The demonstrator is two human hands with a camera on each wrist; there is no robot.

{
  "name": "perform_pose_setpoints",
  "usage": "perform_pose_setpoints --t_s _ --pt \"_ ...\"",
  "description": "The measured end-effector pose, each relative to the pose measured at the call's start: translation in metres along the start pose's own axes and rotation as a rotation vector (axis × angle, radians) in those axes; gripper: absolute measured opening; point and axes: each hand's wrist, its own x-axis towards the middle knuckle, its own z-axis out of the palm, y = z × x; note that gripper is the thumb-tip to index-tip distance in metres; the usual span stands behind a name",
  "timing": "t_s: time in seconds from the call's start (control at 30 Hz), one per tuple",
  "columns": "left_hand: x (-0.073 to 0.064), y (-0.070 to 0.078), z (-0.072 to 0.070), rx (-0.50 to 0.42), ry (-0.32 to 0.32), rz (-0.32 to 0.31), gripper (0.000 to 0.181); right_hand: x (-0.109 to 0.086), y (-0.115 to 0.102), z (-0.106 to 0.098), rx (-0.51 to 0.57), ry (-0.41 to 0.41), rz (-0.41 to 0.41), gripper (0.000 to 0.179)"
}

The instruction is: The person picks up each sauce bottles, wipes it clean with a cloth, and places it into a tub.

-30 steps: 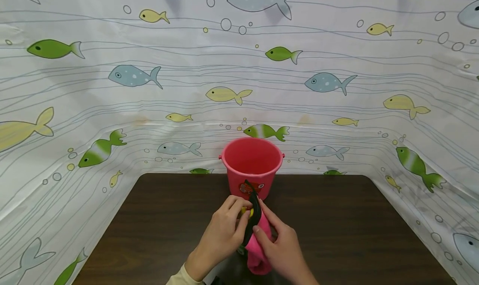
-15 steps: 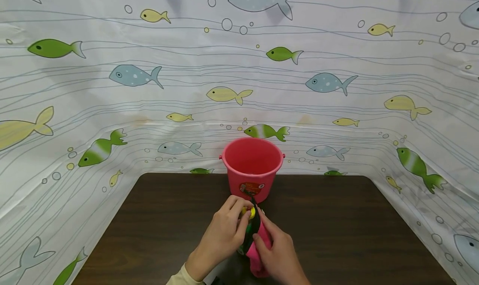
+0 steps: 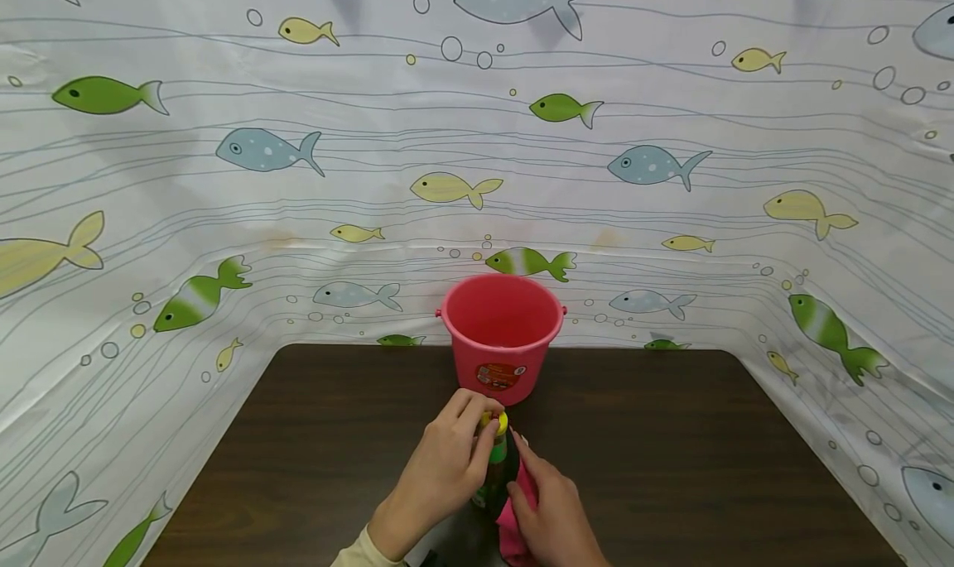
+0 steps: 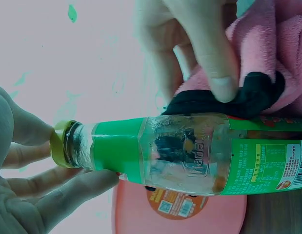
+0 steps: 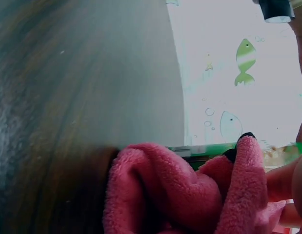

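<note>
A glass bottle (image 4: 185, 153) with green labels and a yellow cap (image 4: 60, 145) stands upright on the table in the head view. My left hand (image 3: 443, 451) holds it at the cap, thumb and fingers around the top. On the bottle's right side, my right hand (image 3: 555, 505) pinches a fluffy pink cloth (image 3: 514, 540) with a black edge (image 4: 204, 103). In the left wrist view that edge lies along the bottle's side. Folds of the cloth (image 5: 165, 183) fill the lower part of the right wrist view and hide much of the bottle there.
A pink bucket (image 3: 473, 360) with an orange-red round sticker stands just behind the bottle at the back of the dark wooden table (image 3: 320, 434). A white fish-print sheet (image 3: 358, 153) encloses the back and sides.
My right hand has moved down and nearer with the cloth, its black edge dropping from in front of the bucket and uncovering more of the bottle. The left hand has stayed at the cap.
</note>
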Motion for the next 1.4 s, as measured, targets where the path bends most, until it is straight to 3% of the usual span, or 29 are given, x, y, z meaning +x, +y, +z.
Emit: perform_pose_setpoints --t_s 0.5,0.73,1.03,1.4 --pt "0.001 -0.002 0.001 0.005 -0.002 0.010 0.015 0.009 0.017 0.006 -0.134 -0.056 -0.112 0.059" --pt "0.000 -0.002 0.001 0.003 0.000 0.012 0.015 0.011 0.019 0.005 -0.018 -0.065 0.000 0.056" --pt "0.000 -0.002 0.001 -0.002 0.008 0.029 0.016 0.008 0.008 0.001 0.140 0.042 0.072 0.050" --pt "-0.001 -0.002 0.001 -0.009 0.018 0.035 0.015 0.005 -0.018 -0.014 0.228 0.199 0.065 0.041"
